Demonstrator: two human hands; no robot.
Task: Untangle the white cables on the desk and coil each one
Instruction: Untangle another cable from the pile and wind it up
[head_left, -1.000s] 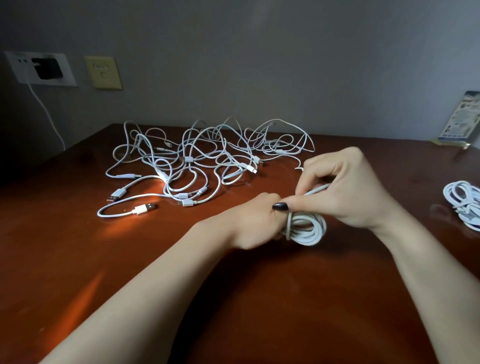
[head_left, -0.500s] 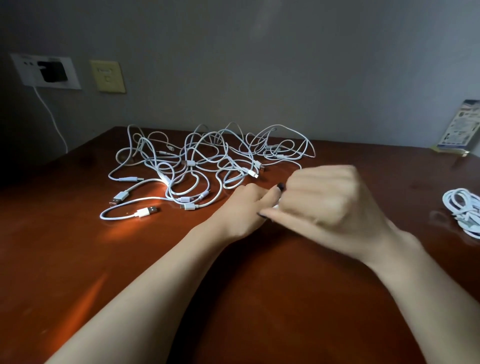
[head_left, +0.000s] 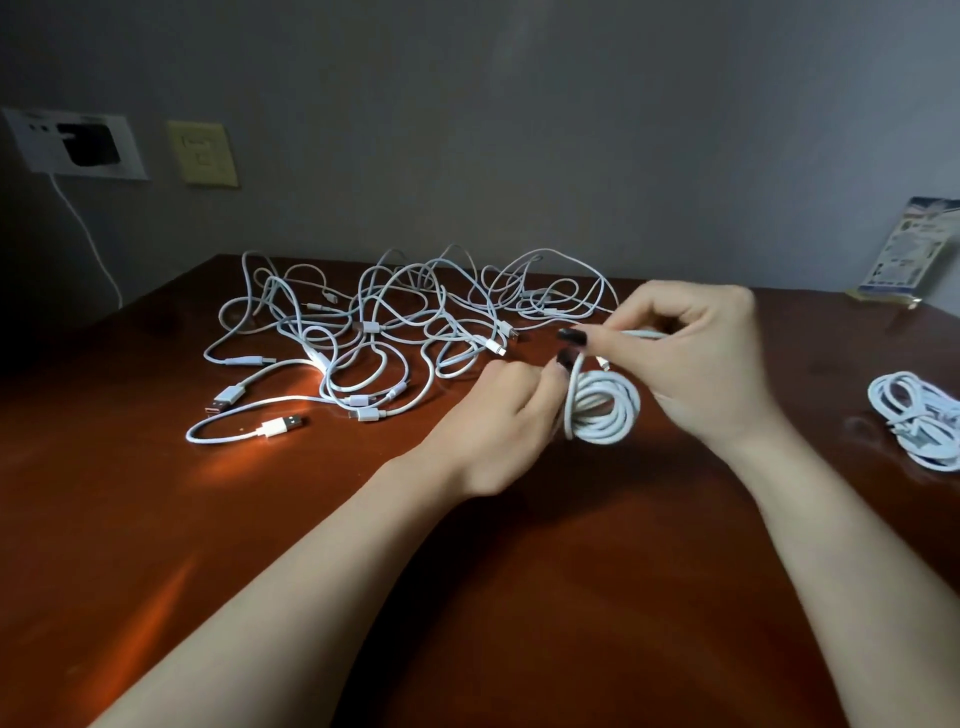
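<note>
To the left of the small round coil of white cable (head_left: 602, 410), the loose tangle of white rubber-sheathed cables (head_left: 395, 332) sprawls over the dark red-brown wooden counter (head_left: 467, 597). It is near enough that a wide sweep of the wrapping hand could, I judge, snag a stray loop and drag it into the work. The coil itself looks the likelier trouble. Its springy turns are held at one side only and may fan apart if the pinch slackens, and a tail wound too loosely would let the whole thing unwind once set down. Well to the right of the coil lies the finished bundle of coiled white cables (head_left: 914, 421), and a careless drop there could knot fresh work into it. The left hand (head_left: 498, 415) sits just left of the coil, its grip curled round the turns with the thumb pressed on top. The right hand (head_left: 696, 364) hovers just above and right of the coil, its grip pinching the free tail (head_left: 636, 334) between thumb and forefinger, the other fingers curled in.
</note>
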